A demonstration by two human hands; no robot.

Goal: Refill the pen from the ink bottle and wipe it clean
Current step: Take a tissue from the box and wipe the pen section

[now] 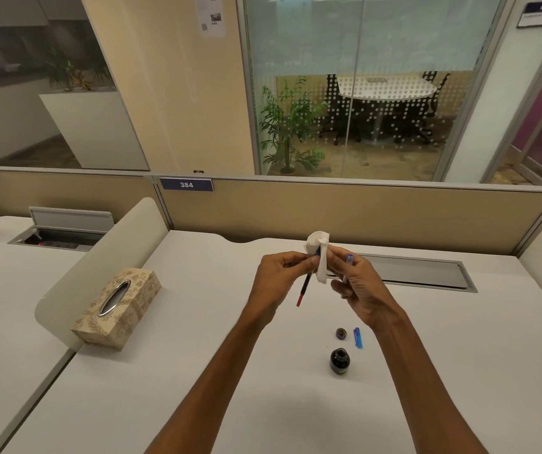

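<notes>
White office desk (197, 371) below a beige partition, both hands raised over its middle, wiping a pen part.

Pinching the slim black ink refill with a red end (304, 290) in the left hand (279, 276), upper tip tucked into a crumpled white tissue (320, 253). Gripping that tissue and a blue pen barrel (349, 261) in the right hand (358, 290), fingers closed around both. Standing uncapped toward the near edge: a small dark glass ink bottle (339, 361), its round cap (341, 333) and a blue pen cap (358, 337) lying just behind it. Resting at the left edge: a floral cardboard tissue box (117, 308).
</notes>
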